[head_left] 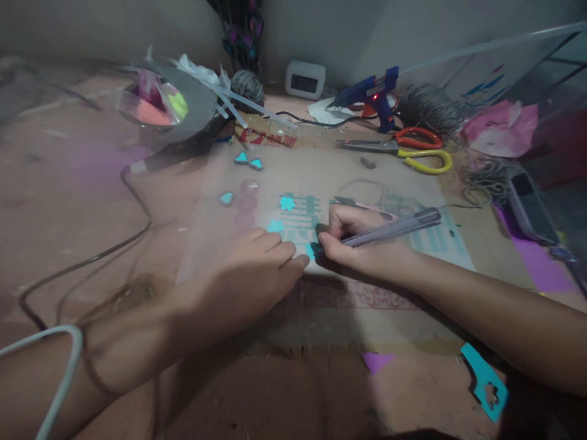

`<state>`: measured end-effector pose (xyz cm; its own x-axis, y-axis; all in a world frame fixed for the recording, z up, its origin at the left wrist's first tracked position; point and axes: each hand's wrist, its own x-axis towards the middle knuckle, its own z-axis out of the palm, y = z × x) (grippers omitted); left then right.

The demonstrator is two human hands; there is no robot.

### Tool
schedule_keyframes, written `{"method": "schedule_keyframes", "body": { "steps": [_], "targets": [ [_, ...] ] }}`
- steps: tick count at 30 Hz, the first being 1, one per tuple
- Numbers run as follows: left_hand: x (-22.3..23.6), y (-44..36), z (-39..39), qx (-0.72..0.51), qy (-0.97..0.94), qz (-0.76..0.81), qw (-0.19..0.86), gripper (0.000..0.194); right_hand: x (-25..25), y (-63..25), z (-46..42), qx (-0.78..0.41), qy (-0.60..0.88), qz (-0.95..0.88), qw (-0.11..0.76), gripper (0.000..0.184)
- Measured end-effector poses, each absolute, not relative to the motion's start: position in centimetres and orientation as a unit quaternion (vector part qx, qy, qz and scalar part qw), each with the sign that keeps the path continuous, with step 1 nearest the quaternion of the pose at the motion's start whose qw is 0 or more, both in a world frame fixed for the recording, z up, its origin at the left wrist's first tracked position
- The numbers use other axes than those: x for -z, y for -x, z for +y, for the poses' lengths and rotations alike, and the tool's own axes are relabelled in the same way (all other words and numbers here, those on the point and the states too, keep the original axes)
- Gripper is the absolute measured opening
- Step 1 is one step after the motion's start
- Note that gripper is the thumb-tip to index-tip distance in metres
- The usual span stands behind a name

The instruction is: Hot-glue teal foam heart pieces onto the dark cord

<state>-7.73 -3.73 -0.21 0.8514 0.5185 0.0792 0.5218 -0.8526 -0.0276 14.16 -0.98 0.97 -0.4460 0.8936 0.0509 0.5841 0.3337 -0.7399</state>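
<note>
My left hand (257, 269) lies flat on a sheet of cardboard (339, 305), its fingertips pressing beside a small turquoise paper shape (312, 249). My right hand (362, 241) is closed around a grey pen (394, 227) whose tip meets that same shape. More turquoise cutouts lie just beyond: two flower shapes (287, 203) (275, 226) and several hearts (226, 198). Part of the small shape is hidden under my fingers.
Scissors with orange and yellow handles (415, 150) and a blue glue gun (371, 95) lie at the back right. A tape roll holding coloured scraps (183, 116), glue sticks, a yarn ball (247, 85), a small clock (305, 79), a turquoise offcut (486, 382) and cables surround the cardboard.
</note>
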Motion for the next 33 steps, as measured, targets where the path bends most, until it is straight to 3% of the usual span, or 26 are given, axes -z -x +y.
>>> {"method": "schedule_keyframes", "body": {
  "steps": [22,33],
  "targets": [
    [0.5,7.6,-3.8,0.037,0.956,-0.288,0.036,0.014,-0.1,-14.4,-1.0,-0.308,0.483,-0.765,0.295,0.026],
    [0.3,7.5,-3.8,0.038,0.955,-0.292,0.027,0.011,0.1,-14.4,-0.8,-0.318,0.462,-0.783,0.27,0.026]
  ]
}}
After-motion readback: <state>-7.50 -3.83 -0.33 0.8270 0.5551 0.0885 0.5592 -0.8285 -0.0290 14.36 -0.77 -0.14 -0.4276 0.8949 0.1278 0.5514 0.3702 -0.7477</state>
